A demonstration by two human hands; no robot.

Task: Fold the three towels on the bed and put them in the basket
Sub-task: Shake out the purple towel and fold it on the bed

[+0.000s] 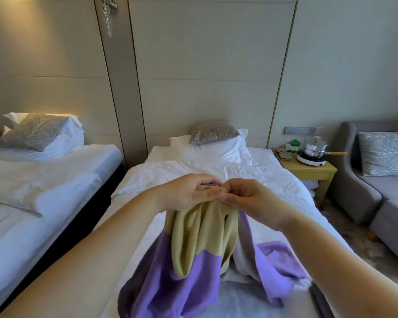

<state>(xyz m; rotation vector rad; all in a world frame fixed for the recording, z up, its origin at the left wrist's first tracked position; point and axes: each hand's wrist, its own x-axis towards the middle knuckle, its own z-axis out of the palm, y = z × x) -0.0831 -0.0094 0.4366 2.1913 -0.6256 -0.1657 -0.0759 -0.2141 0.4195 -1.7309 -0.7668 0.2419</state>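
towel (pixel 193 260): purple-tan, bunched, hanging | left hand (pixel 189 191) pinching it | right hand (pixel 246 198) pinching it

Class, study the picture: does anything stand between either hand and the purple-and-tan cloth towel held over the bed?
Nothing visible does. The left hand and right hand both pinch the top edge of the purple-and-tan cloth towel, which hangs over the white bed. No basket is in view, so that path cannot be judged.

Left grip (pixel 189 191) bare; right grip (pixel 251 198) bare; forearms (pixel 101 237) bare
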